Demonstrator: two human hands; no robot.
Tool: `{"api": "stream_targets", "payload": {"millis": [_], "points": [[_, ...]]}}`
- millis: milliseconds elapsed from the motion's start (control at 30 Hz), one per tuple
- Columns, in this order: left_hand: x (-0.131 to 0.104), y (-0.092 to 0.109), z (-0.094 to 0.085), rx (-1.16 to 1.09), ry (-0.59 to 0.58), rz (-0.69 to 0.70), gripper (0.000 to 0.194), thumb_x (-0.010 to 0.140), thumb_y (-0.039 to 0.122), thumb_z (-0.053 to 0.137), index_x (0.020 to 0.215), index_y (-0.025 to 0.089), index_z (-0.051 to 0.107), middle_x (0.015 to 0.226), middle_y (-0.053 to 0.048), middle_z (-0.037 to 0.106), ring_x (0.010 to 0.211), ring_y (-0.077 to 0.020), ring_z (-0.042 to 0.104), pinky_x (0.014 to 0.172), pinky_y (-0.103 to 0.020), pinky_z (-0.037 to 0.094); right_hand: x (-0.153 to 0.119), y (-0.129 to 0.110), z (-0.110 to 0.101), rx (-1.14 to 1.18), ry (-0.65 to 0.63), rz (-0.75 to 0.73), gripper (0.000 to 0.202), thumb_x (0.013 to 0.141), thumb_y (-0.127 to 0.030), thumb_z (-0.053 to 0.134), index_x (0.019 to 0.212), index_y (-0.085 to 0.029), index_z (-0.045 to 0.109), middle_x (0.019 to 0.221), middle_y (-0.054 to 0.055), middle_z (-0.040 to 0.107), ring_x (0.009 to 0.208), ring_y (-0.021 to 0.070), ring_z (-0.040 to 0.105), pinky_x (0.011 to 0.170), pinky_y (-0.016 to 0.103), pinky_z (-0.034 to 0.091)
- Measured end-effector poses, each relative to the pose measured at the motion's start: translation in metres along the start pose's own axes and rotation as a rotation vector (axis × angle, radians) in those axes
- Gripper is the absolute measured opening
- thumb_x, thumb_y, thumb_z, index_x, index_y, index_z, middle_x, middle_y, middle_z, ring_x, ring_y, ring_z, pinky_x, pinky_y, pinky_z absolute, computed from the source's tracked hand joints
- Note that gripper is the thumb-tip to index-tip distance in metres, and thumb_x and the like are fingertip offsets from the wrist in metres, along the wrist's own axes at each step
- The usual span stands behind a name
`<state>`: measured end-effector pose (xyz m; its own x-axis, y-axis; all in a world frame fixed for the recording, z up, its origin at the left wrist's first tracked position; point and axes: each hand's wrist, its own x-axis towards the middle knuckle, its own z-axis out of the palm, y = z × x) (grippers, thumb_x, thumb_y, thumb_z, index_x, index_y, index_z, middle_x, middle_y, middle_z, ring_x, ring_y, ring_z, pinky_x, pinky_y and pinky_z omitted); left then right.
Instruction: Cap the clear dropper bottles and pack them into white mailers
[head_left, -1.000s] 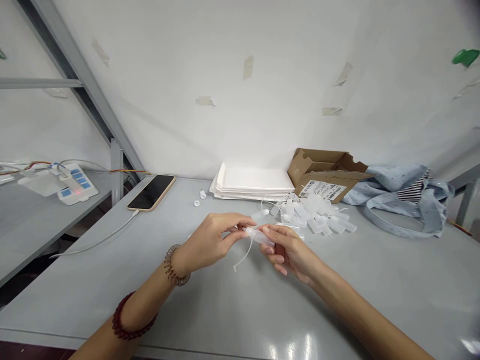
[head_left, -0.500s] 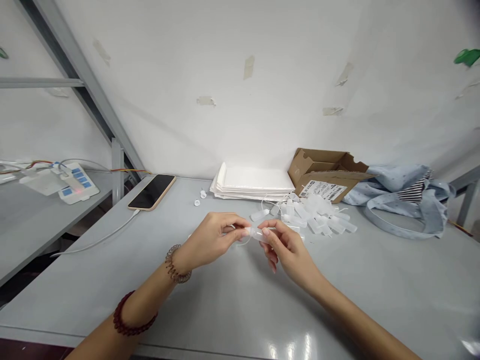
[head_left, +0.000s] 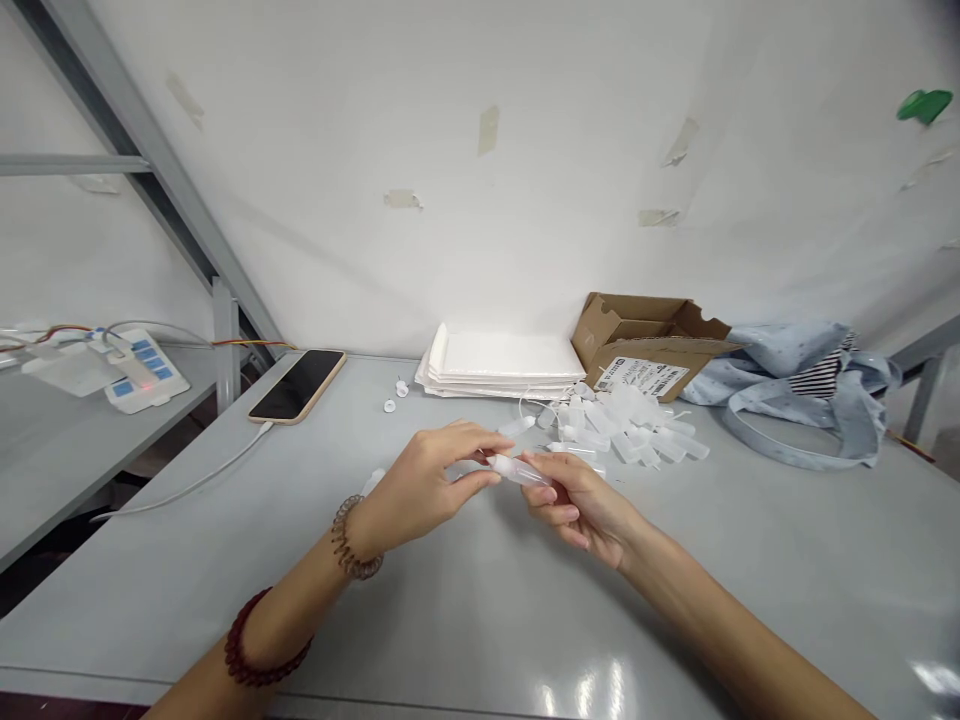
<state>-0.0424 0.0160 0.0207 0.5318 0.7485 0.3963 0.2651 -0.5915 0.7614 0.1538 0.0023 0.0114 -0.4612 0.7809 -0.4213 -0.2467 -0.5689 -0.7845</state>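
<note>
A small translucent bottle [head_left: 523,471] with a pointed white tip lies between the fingers of my right hand [head_left: 589,505], its tip facing left. My left hand [head_left: 435,480] is at the tip end, thumb and fingers apart around it; whether a fingertip touches the tip is unclear. Behind my right hand lies a pile of similar translucent bottles [head_left: 637,425]. Two small white caps [head_left: 389,406] rest on the grey table farther back on the left. Another translucent piece [head_left: 373,482] is partly hidden behind my left hand.
White padded envelopes [head_left: 502,362] are stacked by the wall, beside an open cardboard box [head_left: 652,345]. Light blue cloth [head_left: 817,400] lies at the right. A phone [head_left: 298,386] with a white cable is on the left of the table [head_left: 450,620]. A power strip [head_left: 146,370] sits on the left shelf.
My left thumb and fingers have parted from the bottle's tip, which now shows. My right hand has turned, with its fingers curled under the bottle. The view has shifted slightly.
</note>
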Motion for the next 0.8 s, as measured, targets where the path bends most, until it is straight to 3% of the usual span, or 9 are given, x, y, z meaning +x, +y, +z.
{"api": "stream_targets", "payload": {"millis": [67,133,200,267,367,467,567,667,800], "points": [[0.001,0.001,0.0,-0.104,-0.003,-0.14,0.045,0.077,0.021,0.068,0.12,0.021,0.056,0.105,-0.004,0.063,0.099,-0.017,0.058,0.086,-0.03,0.052,0.0,0.001,0.002,-0.011,0.012,-0.05,0.024,0.082,-0.037,0.06,0.076,-0.018,0.048,0.054,-0.009,0.036,0.037,0.0009,0.019,0.025,0.009,0.027],[0.001,0.002,0.001,-0.144,0.021,-0.253,0.049,0.074,0.031,0.071,0.12,0.021,0.054,0.101,-0.003,0.062,0.097,-0.0172,0.059,0.083,-0.028,0.053,-0.001,0.001,0.003,-0.028,0.03,-0.101,0.024,0.081,-0.039,0.061,0.077,-0.019,0.049,0.053,-0.009,0.037,0.037,0.0014,0.02,0.026,0.009,0.028],[0.001,0.004,0.003,-0.126,0.024,-0.351,0.032,0.08,0.041,0.063,0.103,0.019,0.061,0.087,-0.002,0.063,0.08,-0.015,0.06,0.069,-0.025,0.054,-0.002,0.001,0.005,-0.055,0.043,-0.143,0.026,0.08,-0.042,0.062,0.077,-0.019,0.049,0.053,-0.009,0.038,0.037,0.0018,0.022,0.026,0.01,0.03],[0.001,0.005,0.005,-0.107,-0.012,-0.416,0.031,0.087,0.045,0.051,0.08,0.016,0.061,0.072,0.0,0.06,0.062,-0.0117,0.056,0.055,-0.021,0.049,-0.003,0.002,0.007,-0.091,0.048,-0.167,0.028,0.08,-0.044,0.061,0.076,-0.019,0.048,0.054,-0.009,0.038,0.037,0.002,0.022,0.026,0.011,0.03],[0.0,0.007,0.006,-0.094,-0.05,-0.389,0.035,0.091,0.043,0.044,0.071,0.017,0.057,0.065,0.001,0.057,0.056,-0.0109,0.053,0.051,-0.02,0.044,-0.005,0.003,0.008,-0.097,0.056,-0.155,0.029,0.08,-0.045,0.061,0.076,-0.02,0.047,0.052,-0.009,0.036,0.037,0.0019,0.02,0.025,0.01,0.028],[0.0,0.007,0.005,-0.032,-0.048,-0.221,0.021,0.091,0.032,0.047,0.09,0.018,0.062,0.08,-0.002,0.062,0.07,-0.0137,0.056,0.063,-0.023,0.047,-0.004,0.003,0.006,-0.026,0.063,-0.094,0.027,0.08,-0.042,0.061,0.079,-0.02,0.045,0.051,-0.011,0.03,0.037,0.0021,0.016,0.024,0.009,0.023],[0.001,0.006,0.003,0.017,-0.047,-0.107,0.019,0.088,0.027,0.052,0.103,0.019,0.061,0.096,-0.005,0.064,0.084,-0.0159,0.057,0.075,-0.026,0.048,-0.003,0.004,0.005,-0.001,0.065,-0.083,0.025,0.081,-0.041,0.06,0.08,-0.021,0.045,0.051,-0.012,0.028,0.037,0.0022,0.014,0.024,0.009,0.023],[0.0,0.006,0.004,0.032,0.0,-0.193,0.03,0.083,0.036,0.06,0.109,0.02,0.058,0.097,-0.004,0.063,0.083,-0.0162,0.057,0.07,-0.025,0.048,-0.004,0.004,0.007,-0.049,0.092,-0.161,0.027,0.08,-0.046,0.059,0.081,-0.022,0.046,0.051,-0.011,0.03,0.036,0.0024,0.018,0.025,0.01,0.025],[-0.001,0.008,0.008,-0.032,0.024,-0.409,0.036,0.09,0.046,0.043,0.072,0.018,0.054,0.059,0.003,0.053,0.053,-0.0107,0.049,0.049,-0.021,0.04,-0.004,0.007,0.011,-0.175,0.126,-0.297,0.031,0.08,-0.05,0.058,0.081,-0.021,0.046,0.051,-0.011,0.033,0.036,0.0028,0.023,0.026,0.012,0.029]]}}
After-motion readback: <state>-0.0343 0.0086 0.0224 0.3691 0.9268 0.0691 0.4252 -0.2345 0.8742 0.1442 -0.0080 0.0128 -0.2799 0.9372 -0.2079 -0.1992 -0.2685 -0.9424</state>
